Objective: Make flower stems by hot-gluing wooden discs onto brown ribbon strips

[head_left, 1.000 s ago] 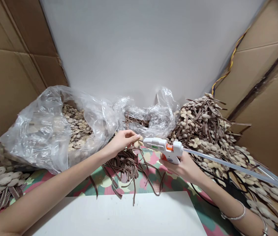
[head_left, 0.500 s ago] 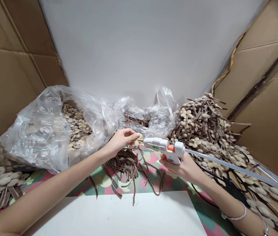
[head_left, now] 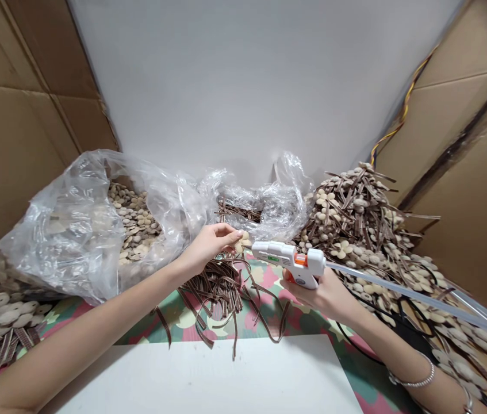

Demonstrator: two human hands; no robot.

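My left hand (head_left: 213, 244) pinches a small beige fabric flower (head_left: 242, 242) between thumb and fingers. Wrapped round the handle of a white and orange hot glue gun (head_left: 284, 257) is my right hand (head_left: 318, 293). The gun's nozzle points left and is at the flower; whether it touches cannot be made out. A long clear glue stick (head_left: 381, 280) runs out of the gun's back end to the right. Below my left hand lies a loose heap of brown stitched ribbon strips (head_left: 219, 287) on the patterned cloth.
A clear plastic bag (head_left: 75, 230) full of flowers stands at the left. Crumpled plastic with ribbons (head_left: 282, 201) sits at the back. Flowers with ribbons are piled (head_left: 355, 213) at the right, beside a black cable (head_left: 411, 322). A white board (head_left: 209, 379) lies in front; cardboard walls (head_left: 463, 144) flank the table.
Almost nothing differs. My left hand and the flower have shifted very slightly left, and the glue gun has moved a touch to the right.
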